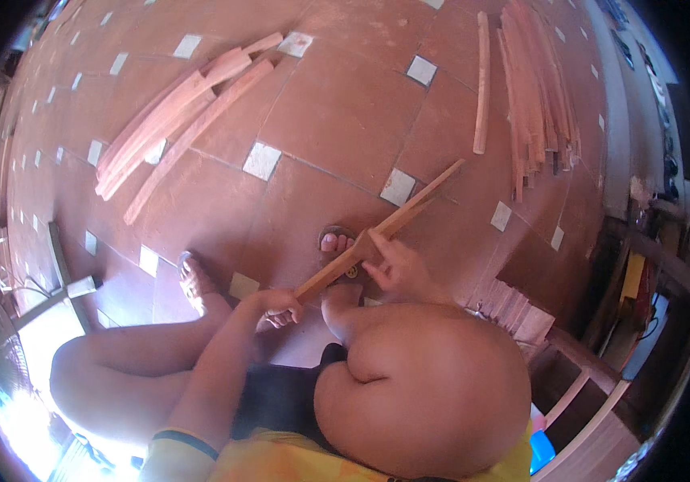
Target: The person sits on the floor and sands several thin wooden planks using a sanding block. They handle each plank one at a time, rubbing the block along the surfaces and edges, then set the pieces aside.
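Blown-out glare at lower left, soft haze over the floor (333,161), dark curved fisheye rim

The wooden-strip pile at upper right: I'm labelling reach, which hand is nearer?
Right. The right hand, midway along the held wooden strip, is below-left of the pile; the left hand, at that strip's near end, is farther away.

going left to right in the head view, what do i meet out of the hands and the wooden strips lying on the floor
Left group of wooden strips → left hand → right hand → lone wooden strip → right pile of wooden strips
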The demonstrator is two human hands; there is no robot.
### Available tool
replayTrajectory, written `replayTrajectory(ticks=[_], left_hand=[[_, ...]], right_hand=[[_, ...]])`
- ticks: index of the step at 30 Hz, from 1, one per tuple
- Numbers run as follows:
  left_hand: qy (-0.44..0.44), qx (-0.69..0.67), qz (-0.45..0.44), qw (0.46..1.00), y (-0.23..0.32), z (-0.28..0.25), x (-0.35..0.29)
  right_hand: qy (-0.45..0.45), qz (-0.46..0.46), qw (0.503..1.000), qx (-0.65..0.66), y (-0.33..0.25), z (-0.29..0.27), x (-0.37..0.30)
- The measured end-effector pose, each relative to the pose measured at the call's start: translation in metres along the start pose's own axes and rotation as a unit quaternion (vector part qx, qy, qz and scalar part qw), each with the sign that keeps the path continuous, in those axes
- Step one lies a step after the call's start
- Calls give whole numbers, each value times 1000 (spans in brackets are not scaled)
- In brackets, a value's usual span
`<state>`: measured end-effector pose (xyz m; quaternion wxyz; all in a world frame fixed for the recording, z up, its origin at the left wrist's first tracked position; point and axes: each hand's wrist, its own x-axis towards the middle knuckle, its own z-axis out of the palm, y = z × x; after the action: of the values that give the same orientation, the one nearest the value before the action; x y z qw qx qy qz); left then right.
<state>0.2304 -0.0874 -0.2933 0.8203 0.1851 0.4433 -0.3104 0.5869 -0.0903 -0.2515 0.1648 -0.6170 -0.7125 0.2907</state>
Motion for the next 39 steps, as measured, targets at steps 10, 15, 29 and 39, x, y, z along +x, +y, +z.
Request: replayTrajectory(ticks=[10, 15, 29, 39], left_hand=[[-78, -39, -34, 996, 0, -16, 12], [-65, -25, -18, 997, -5, -21, 23], [-75, -2, -6, 997, -6, -18, 24], [33, 76, 17, 996, 8, -2, 12]], right_hand=[[150, 121, 979, 67, 14, 5, 10], [23, 151, 982, 112, 1, -2, -3], [133, 281, 947, 79, 20, -11, 10], [127, 193, 968, 102, 16, 9, 5]])
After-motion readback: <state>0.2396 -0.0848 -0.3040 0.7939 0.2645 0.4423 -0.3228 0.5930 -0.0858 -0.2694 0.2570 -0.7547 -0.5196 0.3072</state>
